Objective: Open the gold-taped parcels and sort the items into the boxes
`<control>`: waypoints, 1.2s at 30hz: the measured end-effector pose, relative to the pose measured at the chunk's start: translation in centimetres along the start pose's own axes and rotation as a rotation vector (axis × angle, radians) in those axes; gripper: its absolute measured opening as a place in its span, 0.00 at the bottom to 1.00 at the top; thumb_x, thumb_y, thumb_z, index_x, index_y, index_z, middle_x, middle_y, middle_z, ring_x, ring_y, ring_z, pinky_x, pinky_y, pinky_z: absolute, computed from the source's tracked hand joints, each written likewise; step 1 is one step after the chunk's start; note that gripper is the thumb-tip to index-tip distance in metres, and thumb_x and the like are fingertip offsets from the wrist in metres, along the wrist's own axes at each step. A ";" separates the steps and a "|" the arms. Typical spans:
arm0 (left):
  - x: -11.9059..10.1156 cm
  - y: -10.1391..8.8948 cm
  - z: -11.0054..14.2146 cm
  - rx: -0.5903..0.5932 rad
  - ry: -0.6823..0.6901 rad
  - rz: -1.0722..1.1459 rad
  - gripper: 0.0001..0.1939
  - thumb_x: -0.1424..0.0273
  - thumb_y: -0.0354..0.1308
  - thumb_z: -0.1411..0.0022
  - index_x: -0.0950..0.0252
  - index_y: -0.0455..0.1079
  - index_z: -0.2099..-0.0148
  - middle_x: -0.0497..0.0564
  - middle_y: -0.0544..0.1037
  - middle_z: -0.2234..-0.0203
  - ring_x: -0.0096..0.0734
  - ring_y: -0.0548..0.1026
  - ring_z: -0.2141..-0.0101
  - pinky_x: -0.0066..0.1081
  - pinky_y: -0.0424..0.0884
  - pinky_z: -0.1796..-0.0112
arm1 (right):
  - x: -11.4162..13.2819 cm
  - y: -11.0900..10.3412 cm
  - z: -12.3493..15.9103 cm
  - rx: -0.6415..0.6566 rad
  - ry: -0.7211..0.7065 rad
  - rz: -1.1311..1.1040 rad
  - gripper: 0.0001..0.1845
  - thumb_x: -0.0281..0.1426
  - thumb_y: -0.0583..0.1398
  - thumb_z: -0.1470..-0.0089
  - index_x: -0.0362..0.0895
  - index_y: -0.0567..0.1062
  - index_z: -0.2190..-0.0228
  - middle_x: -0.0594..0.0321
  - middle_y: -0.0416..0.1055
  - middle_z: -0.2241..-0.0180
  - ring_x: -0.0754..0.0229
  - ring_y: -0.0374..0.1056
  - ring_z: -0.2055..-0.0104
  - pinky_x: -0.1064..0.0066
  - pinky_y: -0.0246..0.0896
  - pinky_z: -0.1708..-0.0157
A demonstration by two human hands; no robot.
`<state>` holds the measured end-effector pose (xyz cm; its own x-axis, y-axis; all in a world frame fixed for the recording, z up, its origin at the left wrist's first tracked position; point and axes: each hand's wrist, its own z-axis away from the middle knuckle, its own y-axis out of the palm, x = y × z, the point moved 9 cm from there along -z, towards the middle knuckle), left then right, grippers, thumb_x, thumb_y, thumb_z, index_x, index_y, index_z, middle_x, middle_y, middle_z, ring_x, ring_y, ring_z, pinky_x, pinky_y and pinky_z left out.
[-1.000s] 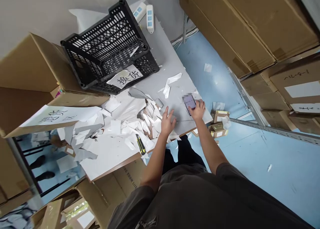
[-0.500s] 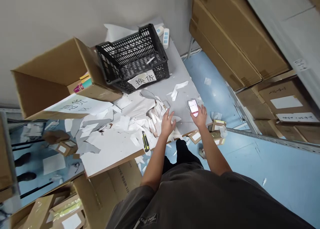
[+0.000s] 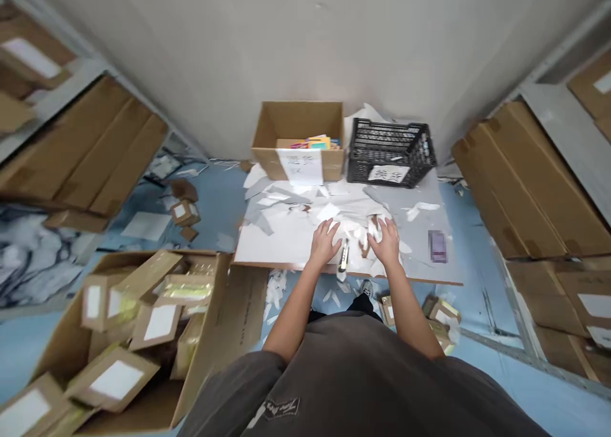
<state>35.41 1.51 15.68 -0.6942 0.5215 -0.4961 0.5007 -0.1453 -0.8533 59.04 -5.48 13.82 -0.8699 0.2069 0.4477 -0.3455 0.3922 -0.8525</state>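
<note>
White paper scraps (image 3: 334, 211) lie in a loose, overlapping heap across the centre of the table (image 3: 267, 249), irregularly torn, mostly flat. A utility knife (image 3: 343, 257) lies at the near edge.

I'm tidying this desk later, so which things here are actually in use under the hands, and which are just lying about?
In use:
- left hand and right hand, both flat on the paper scraps
- utility knife, between the hands

Lying about:
- phone, apart on the table
- black crate
- open cardboard box
- small parcels in the floor carton
</note>
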 end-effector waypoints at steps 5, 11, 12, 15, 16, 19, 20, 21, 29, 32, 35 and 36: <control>12.0 -9.8 9.7 -0.094 -0.237 -0.066 0.30 0.65 0.62 0.32 0.60 0.66 0.30 0.59 0.63 0.29 0.54 0.58 0.29 0.51 0.62 0.34 | 16.4 6.9 0.6 0.132 -0.272 -0.115 0.35 0.46 0.59 0.38 0.45 0.68 0.34 0.44 0.61 0.32 0.38 0.54 0.29 0.40 0.58 0.35; 23.1 -18.5 22.7 -0.266 -0.578 -0.116 0.30 0.64 0.61 0.32 0.59 0.65 0.29 0.58 0.61 0.28 0.53 0.57 0.29 0.53 0.61 0.33 | 35.5 15.1 2.8 0.333 -0.632 -0.266 0.34 0.46 0.60 0.38 0.44 0.69 0.36 0.42 0.60 0.31 0.37 0.54 0.29 0.38 0.56 0.34; 24.4 -19.6 24.9 -0.301 -0.631 -0.124 0.30 0.64 0.60 0.31 0.59 0.65 0.29 0.58 0.61 0.28 0.53 0.57 0.28 0.53 0.61 0.32 | 38.4 16.4 3.5 0.373 -0.685 -0.282 0.34 0.45 0.60 0.39 0.44 0.69 0.35 0.43 0.60 0.31 0.36 0.54 0.29 0.37 0.56 0.34; 27.5 -21.9 31.0 -0.383 -0.787 -0.155 0.30 0.63 0.60 0.31 0.60 0.65 0.29 0.59 0.61 0.28 0.52 0.57 0.28 0.53 0.59 0.31 | 46.4 20.0 5.8 0.473 -0.840 -0.329 0.35 0.44 0.61 0.39 0.44 0.69 0.35 0.43 0.60 0.31 0.36 0.53 0.28 0.38 0.56 0.34; 28.4 -22.4 32.8 -0.400 -0.842 -0.168 0.30 0.63 0.60 0.31 0.60 0.65 0.30 0.60 0.61 0.28 0.53 0.57 0.28 0.54 0.58 0.31 | 48.8 21.1 6.6 0.500 -0.889 -0.344 0.35 0.44 0.61 0.39 0.44 0.69 0.35 0.43 0.59 0.31 0.36 0.52 0.28 0.38 0.56 0.34; 30.4 -23.8 37.9 -0.437 -1.013 -0.200 0.30 0.64 0.61 0.32 0.61 0.65 0.30 0.62 0.60 0.28 0.55 0.56 0.28 0.55 0.59 0.31 | 55.2 23.8 9.0 0.592 -1.039 -0.373 0.37 0.43 0.62 0.40 0.45 0.67 0.33 0.45 0.58 0.30 0.36 0.50 0.27 0.38 0.54 0.33; 31.0 -24.3 39.3 -0.448 -1.069 -0.207 0.32 0.64 0.62 0.33 0.61 0.65 0.30 0.62 0.59 0.27 0.56 0.55 0.28 0.55 0.60 0.32 | 57.1 24.7 9.8 0.627 -1.088 -0.372 0.38 0.42 0.62 0.40 0.45 0.66 0.32 0.46 0.57 0.29 0.36 0.49 0.26 0.38 0.54 0.33; 31.5 -24.8 40.6 -0.458 -1.122 -0.214 0.33 0.64 0.63 0.34 0.61 0.64 0.29 0.62 0.58 0.27 0.58 0.55 0.27 0.55 0.60 0.32 | 58.9 25.4 10.5 0.665 -1.134 -0.366 0.39 0.42 0.62 0.40 0.46 0.65 0.31 0.47 0.55 0.28 0.36 0.48 0.26 0.39 0.53 0.32; 39.2 -28.4 44.1 -0.413 -1.290 -0.212 0.44 0.70 0.70 0.41 0.58 0.58 0.26 0.61 0.49 0.24 0.63 0.48 0.26 0.60 0.60 0.33 | 68.6 32.5 13.2 0.885 -1.280 -0.218 0.53 0.38 0.68 0.46 0.51 0.52 0.26 0.51 0.38 0.23 0.31 0.37 0.23 0.35 0.49 0.32; 43.9 -28.8 44.0 -0.386 -1.276 -0.149 0.49 0.69 0.71 0.42 0.58 0.55 0.24 0.60 0.45 0.23 0.65 0.43 0.25 0.60 0.61 0.34 | 70.7 35.8 13.8 0.927 -1.271 -0.189 0.54 0.38 0.69 0.47 0.51 0.52 0.26 0.52 0.37 0.23 0.31 0.37 0.23 0.36 0.49 0.32; 49.5 -28.7 43.5 -0.358 -1.254 -0.106 0.52 0.65 0.73 0.43 0.57 0.53 0.23 0.59 0.41 0.22 0.66 0.38 0.25 0.61 0.60 0.34 | 72.2 39.7 14.5 0.986 -1.239 -0.140 0.53 0.37 0.69 0.47 0.50 0.54 0.26 0.52 0.38 0.23 0.33 0.39 0.23 0.38 0.50 0.31; 51.5 -28.5 43.2 -0.339 -1.242 -0.099 0.52 0.64 0.74 0.43 0.57 0.52 0.22 0.59 0.40 0.22 0.67 0.38 0.25 0.62 0.59 0.34 | 72.6 41.1 14.8 1.007 -1.224 -0.115 0.53 0.37 0.69 0.47 0.50 0.54 0.26 0.52 0.39 0.23 0.33 0.39 0.23 0.39 0.50 0.31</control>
<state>-36.90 -3.79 7.54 -0.6572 -0.6352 -0.4056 0.3989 0.1635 -0.9023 -23.59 12.38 7.26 -0.3980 -0.7906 0.4653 -0.0763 -0.4769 -0.8756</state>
